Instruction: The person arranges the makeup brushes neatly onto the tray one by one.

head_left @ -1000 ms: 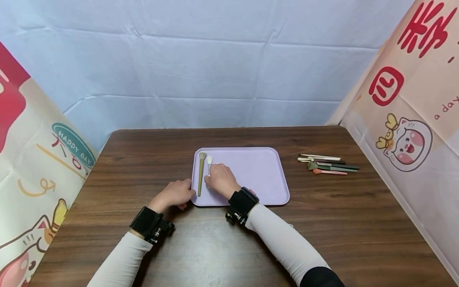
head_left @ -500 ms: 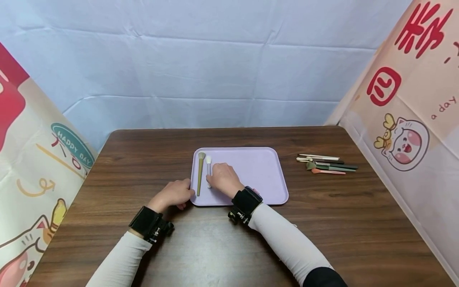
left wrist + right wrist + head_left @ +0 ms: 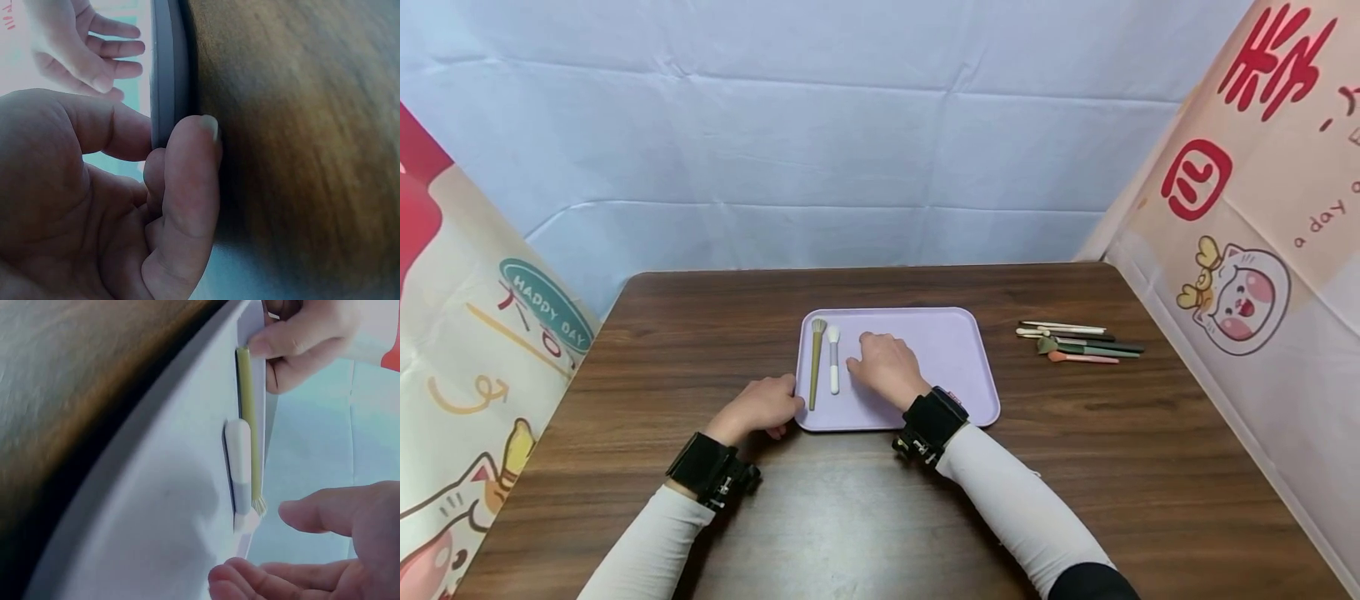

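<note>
My left hand (image 3: 763, 406) pinches the front left corner of the lilac tray (image 3: 925, 367), the thumb over its rim and curled fingers against its outer side in the left wrist view. On the tray's left side lie two makeup brushes, side by side and roughly parallel. One is an olive-green brush (image 3: 816, 367) with bristles at the far end; the other is a shorter white and grey brush (image 3: 834, 358). Over the tray, just right of the white brush, hovers my right hand (image 3: 889, 368). Its thumb and fingers stand apart with nothing between them in the right wrist view (image 3: 325, 544).
Several more makeup brushes lie in a loose group on the brown wooden table (image 3: 700, 317), right of the tray. Among them are a pink brush (image 3: 1084, 358) and a dark green one (image 3: 1097, 348). A pale cloth (image 3: 850, 167) hangs behind, with printed cloths at both sides.
My right hand has let go of the white and grey brush and moved right, away from it. That brush now lies fully in sight on the tray. My left hand stays at the corner.
</note>
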`<state>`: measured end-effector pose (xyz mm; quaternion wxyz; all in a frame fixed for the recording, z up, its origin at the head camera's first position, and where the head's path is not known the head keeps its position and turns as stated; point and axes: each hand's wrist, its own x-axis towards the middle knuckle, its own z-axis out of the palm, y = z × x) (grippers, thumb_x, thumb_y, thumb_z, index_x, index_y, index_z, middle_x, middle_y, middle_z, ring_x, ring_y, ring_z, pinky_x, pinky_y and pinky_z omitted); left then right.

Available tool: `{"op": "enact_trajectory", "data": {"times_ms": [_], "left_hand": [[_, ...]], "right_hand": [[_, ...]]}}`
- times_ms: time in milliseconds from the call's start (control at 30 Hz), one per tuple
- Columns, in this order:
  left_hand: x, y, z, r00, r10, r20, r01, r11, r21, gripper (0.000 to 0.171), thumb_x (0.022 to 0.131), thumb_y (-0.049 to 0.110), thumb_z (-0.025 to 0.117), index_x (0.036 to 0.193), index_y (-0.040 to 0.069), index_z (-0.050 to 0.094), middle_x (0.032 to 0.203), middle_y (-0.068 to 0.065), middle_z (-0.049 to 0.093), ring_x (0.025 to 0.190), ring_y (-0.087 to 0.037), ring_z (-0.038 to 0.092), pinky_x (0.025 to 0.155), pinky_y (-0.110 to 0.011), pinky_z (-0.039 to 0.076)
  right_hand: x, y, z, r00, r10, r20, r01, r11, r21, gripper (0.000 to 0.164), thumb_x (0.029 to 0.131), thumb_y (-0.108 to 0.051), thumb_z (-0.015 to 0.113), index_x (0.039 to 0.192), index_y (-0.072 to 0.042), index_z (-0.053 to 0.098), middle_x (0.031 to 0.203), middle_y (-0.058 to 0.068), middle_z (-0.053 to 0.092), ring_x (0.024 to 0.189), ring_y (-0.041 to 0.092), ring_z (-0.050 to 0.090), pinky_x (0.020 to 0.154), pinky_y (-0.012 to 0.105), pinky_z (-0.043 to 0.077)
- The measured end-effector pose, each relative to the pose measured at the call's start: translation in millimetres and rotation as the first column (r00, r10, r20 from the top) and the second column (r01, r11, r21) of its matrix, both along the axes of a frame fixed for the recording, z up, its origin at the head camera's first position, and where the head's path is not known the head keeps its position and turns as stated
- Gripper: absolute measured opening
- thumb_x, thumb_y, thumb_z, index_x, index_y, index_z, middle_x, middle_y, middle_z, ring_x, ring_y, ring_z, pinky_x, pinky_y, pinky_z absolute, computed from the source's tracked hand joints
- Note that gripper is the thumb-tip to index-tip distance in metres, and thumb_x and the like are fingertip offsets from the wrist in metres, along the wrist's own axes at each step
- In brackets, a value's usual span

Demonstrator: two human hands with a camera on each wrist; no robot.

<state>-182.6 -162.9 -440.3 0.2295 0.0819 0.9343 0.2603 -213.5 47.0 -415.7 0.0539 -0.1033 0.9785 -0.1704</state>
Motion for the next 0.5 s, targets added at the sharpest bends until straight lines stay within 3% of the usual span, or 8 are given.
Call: {"op": "enact_trajectory", "data": {"times_ms": [167, 500], "left_hand": [[-0.5, 0, -1.6, 1.000, 0.006, 0.000, -0.006, 1.000, -0.002, 0.018, 0.098, 0.018, 0.052, 0.105, 0.003, 0.059, 0.073, -0.008, 0.063, 0.054, -0.017, 0.064, 0.054, -0.031, 0.054], [-0.8, 0, -3.1, 1.000, 0.021, 0.007, -0.021, 1.000, 0.020, 0.019, 0.098, 0.017, 0.052, 0.108, 0.002, 0.059, 0.074, -0.009, 0.062, 0.054, -0.018, 0.064, 0.053, -0.031, 0.055]], "right_hand": [[0.3, 9, 3.5, 1.000, 0.015, -0.004, -0.015, 1.000, 0.021, 0.039, 0.097, -0.030, 0.065, 0.125, -0.003, 0.066, 0.113, 0.014, 0.071, 0.096, 0.031, 0.069, 0.081, 0.044, 0.056], [1.1, 29, 12.7, 0.997, 0.068, 0.021, -0.070, 0.991, 0.118, 0.048, 0.095, -0.028, 0.067, 0.135, -0.003, 0.061, 0.127, 0.016, 0.066, 0.114, 0.035, 0.064, 0.092, 0.048, 0.053]]}}
